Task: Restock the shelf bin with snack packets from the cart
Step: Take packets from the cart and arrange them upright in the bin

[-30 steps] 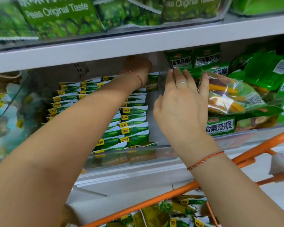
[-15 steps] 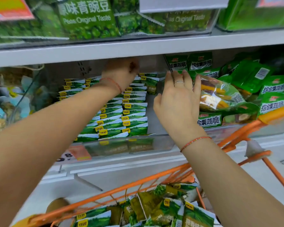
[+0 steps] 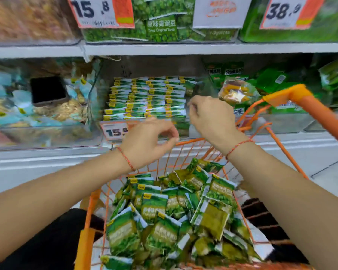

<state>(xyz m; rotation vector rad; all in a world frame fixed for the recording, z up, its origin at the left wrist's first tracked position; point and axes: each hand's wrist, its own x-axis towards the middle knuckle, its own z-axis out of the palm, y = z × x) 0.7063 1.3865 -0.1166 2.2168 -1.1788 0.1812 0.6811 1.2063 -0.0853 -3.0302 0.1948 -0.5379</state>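
Snack packets [image 3: 164, 217] are being kept heaped in the orange cart [image 3: 304, 106], while above them the left hand [image 3: 150, 141] and right hand [image 3: 213, 115] are being held loosely curled, gripping nothing, before the shelf bin [image 3: 185, 131].

Left hand [image 3: 148, 141] loosely curled, empty; right hand [image 3: 211, 115] likewise.

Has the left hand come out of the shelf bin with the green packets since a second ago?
Yes. The left hand has pulled back out of the clear shelf bin toward the person, and now hangs empty above the orange wire cart.
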